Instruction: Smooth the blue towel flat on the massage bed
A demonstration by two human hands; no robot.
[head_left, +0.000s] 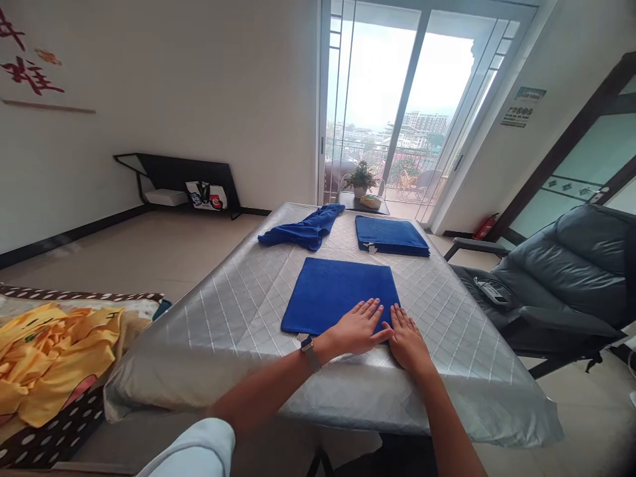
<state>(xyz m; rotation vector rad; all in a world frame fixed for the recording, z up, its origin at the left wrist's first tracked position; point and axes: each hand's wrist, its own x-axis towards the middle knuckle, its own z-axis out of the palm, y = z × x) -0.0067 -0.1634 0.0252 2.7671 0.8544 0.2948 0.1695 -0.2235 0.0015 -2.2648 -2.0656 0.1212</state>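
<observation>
My 2 hands lie flat, fingers spread, gripping nothing: left hand (358, 326) and right hand (408, 341) press the near edge of a folded blue towel (338, 291) on the silver quilted table (238, 311).

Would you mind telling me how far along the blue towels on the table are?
One folded towel lies at the far right, apparently done. The left hand and right hand rest flat on the near towel, folded square. The crumpled towel at the far left remains to fold.
</observation>
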